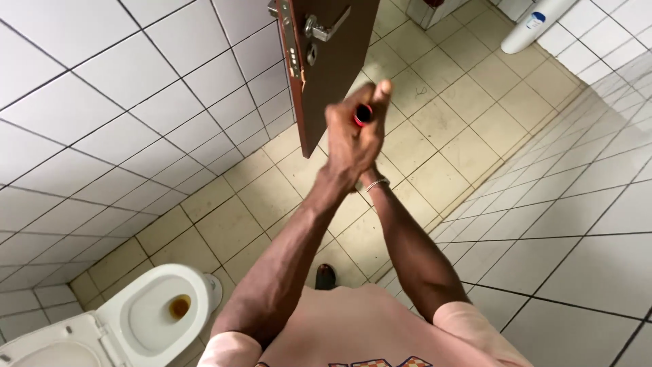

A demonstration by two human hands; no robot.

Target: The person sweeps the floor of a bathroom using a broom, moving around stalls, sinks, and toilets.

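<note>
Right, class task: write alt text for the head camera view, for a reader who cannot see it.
Seen from above, a person's two hands, left hand and right hand, are clasped together around a small red-rimmed object in a tiled bathroom. A brown door with a metal handle stands open ahead, and a white toilet sits at lower left.

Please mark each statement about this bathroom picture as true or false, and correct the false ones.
1. Both hands are clasped together around a small red and black object. True.
2. The toilet has its lid closed. False: the lid is up and the bowl is open.
3. The brown door has a metal handle. True.
4. The floor tiles are dark blue. False: they are pale beige.
5. A bracelet sits on one wrist. True.
</note>
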